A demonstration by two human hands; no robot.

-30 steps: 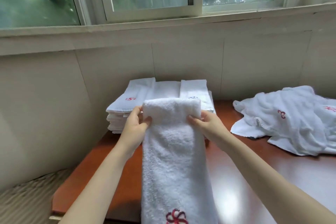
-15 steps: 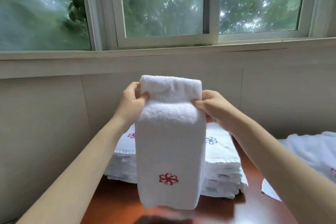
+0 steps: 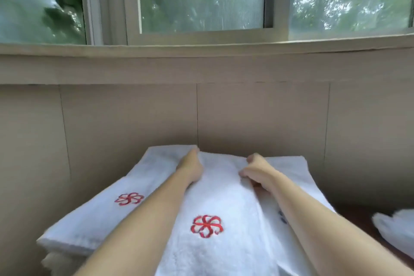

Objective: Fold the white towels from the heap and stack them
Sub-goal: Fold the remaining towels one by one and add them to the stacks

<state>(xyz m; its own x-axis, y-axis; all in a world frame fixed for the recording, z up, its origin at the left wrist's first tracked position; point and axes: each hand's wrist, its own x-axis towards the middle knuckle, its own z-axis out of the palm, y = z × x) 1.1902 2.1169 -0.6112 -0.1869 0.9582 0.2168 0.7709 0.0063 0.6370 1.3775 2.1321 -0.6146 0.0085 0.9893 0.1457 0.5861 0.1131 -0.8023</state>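
Head view, gripped towel [image 3: 224,188] blurred, heap [image 3: 395,232] cropped

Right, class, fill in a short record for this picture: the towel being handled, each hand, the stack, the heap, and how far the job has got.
towel: folded white towel, red flower emblem facing up, lying on the stack of folded towels
left hand: left hand holds the towel's far left edge
right hand: right hand, fingers curled on its far right edge
stack: two piles side by side, against the wall
heap: heap of unfolded towels on the brown table, cut off at right
stage: towel laid down, not yet released
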